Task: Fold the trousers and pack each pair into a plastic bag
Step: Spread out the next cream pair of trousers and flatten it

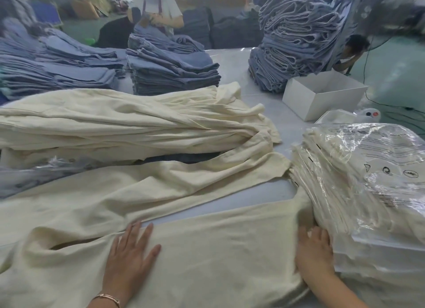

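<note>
A pair of cream trousers lies spread flat across the near table, its two legs splaying apart toward the right. My left hand presses flat on the near leg with fingers straight and spread. My right hand rests flat on the same leg's right end, right against a stack of cream trousers packed in clear plastic bags. Neither hand holds anything.
A heap of unfolded cream trousers lies behind the spread pair. Stacks of blue jeans and a tall pile stand further back. An open white box sits at right. A person works at the far side.
</note>
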A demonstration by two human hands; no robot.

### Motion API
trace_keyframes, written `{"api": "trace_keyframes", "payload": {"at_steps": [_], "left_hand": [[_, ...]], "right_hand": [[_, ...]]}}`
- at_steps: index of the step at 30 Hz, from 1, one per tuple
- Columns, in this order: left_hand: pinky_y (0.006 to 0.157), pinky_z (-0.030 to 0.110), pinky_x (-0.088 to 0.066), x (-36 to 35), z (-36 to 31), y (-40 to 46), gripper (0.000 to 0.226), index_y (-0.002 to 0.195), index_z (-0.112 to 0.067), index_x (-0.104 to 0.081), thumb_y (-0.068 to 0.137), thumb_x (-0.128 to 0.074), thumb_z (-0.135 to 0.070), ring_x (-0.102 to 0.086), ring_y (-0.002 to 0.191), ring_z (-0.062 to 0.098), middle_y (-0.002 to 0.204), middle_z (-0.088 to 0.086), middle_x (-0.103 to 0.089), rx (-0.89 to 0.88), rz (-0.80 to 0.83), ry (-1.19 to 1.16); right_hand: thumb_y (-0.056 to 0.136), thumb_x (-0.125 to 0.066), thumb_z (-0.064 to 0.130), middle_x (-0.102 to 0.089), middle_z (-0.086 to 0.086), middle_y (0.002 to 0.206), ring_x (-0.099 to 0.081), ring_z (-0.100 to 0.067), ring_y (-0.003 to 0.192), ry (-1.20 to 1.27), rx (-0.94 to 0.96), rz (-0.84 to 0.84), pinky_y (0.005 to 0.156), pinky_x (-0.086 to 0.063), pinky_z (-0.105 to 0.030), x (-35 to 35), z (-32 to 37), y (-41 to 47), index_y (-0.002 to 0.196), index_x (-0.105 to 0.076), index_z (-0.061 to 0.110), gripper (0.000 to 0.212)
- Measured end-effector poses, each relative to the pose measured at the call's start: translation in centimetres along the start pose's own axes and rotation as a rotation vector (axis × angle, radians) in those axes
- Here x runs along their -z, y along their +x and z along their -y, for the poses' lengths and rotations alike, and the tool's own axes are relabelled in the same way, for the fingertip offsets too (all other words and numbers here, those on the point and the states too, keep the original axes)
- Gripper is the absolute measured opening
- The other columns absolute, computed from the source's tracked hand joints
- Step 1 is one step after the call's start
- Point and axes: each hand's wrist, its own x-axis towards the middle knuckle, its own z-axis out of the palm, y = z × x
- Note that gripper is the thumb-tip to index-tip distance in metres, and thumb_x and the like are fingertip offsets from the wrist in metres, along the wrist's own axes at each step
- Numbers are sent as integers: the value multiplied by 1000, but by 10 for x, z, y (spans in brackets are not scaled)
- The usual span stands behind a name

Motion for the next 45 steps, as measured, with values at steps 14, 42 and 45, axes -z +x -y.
{"api": "trace_keyframes", "payload": {"at_steps": [14, 42, 45], "left_hand": [[69, 36, -52, 40, -48, 72, 15, 86, -20, -73, 74, -66, -27, -67, 78, 26, 84, 1, -68, -251, -166, -5], [58, 22, -29, 22, -24, 46, 13, 78, -28, -32, 67, -34, -21, -30, 64, 2, 81, -9, -31, -500, -622, -98], [58, 24, -33, 16, -11, 51, 13, 80, -29, -37, 90, -28, -26, -33, 64, 6, 75, -7, -41, -518, -630, -33]], "right_hand": [[76, -47, 52, -38, -20, 148, -1, -19, 149, 187, 377, -160, 110, -19, -42, 37, 74, -5, 122, -67, 21, 59], [75, -61, 68, -16, -16, 155, -19, -33, 140, 363, -288, 125, 110, -26, -42, 47, 87, 160, 151, -4, 9, 112], [74, -63, 67, -44, -8, 142, -36, -27, 131, 337, -310, 133, 103, -31, -38, 50, 78, 170, 143, -31, 11, 95]]}}
